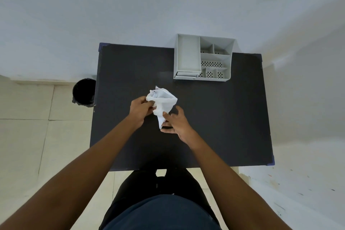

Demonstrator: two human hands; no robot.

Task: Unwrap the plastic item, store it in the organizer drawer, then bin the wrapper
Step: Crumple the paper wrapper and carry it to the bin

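A crumpled white wrapper (162,103) is held over the middle of the dark table (224,117). My left hand (140,111) pinches its upper left part. My right hand (176,123) grips its lower tip, and a small dark item (166,127) shows under those fingers. What the wrapper holds inside is hidden. The grey organizer (203,58) stands at the table's back right, with its small drawer (185,75) at the front left corner, looking shut.
A black bin (84,92) lined with a bag stands on the tiled floor, just off the table's left edge. A pale wall runs behind the table. My legs are at the near edge.
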